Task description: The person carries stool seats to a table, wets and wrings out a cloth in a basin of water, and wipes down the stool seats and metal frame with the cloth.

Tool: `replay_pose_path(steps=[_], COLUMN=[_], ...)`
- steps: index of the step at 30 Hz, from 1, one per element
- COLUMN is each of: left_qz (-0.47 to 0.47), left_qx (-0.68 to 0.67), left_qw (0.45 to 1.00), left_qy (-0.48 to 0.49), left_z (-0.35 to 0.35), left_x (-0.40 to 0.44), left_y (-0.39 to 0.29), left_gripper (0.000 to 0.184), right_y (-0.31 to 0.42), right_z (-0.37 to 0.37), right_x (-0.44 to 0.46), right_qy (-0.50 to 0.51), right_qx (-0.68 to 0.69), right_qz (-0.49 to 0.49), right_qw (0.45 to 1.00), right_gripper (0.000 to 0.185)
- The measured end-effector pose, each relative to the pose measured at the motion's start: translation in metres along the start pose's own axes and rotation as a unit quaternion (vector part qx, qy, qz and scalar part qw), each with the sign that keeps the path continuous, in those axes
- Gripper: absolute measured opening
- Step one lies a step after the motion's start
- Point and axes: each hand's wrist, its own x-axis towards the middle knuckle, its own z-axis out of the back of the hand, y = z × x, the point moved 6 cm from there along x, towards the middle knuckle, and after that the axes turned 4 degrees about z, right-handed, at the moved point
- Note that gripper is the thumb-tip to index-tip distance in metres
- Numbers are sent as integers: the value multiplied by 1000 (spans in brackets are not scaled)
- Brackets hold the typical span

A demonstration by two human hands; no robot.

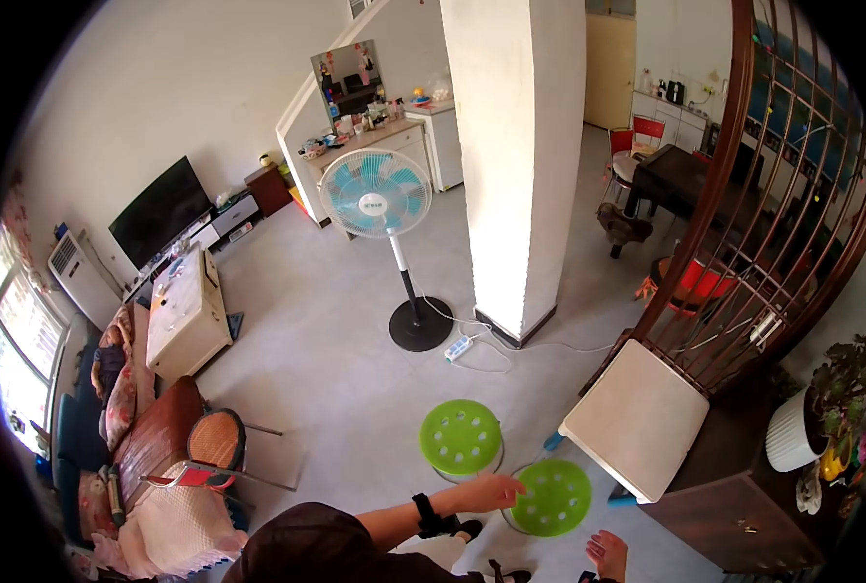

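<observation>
My left hand (491,494), with a black watch on its wrist, reaches over the left edge of a round green stool (554,500); its fingers point right and look slightly curled, with no object visible in them. Whether it touches the stool is unclear. Lower right of that stool, my right hand (606,556) is held up with its fingers partly curled and nothing seen in it. A second green stool (460,437) stands just behind my left hand.
A beige-topped seat (637,418) and a dark cabinet (734,520) stand at right. Ahead are a standing fan (373,203), a power strip (459,348) with cables, and a white pillar (511,175). A chair (216,442) stands left; a person (110,364) lies on the sofa.
</observation>
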Motion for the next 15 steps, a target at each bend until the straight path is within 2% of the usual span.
replay_pose_path(steps=[2,3,5,8,15], left_qz=[-31,-27,24,48,54], left_qx=[-21,-19,-8,-2,-25], left_qw=[999,999,999,998,995], left_qy=[2,4,34,42,76], left_z=[-11,-15,-27,-44,-88], left_x=[1,0,1,6,20], left_y=[-2,-3,-3,4,10], left_gripper=[26,26,27,28,29], right_y=[-8,-11,-27,-49,-106], right_z=[10,16,30,49,105], right_x=[19,25,37,50,56], right_qy=[-21,-47,-55,-81,-152], right_qx=[-14,-30,-22,-1,70], right_qz=[-8,-13,-31,-72,-141], right_qw=[1000,998,998,994,976], right_gripper=[38,33,32,32,24])
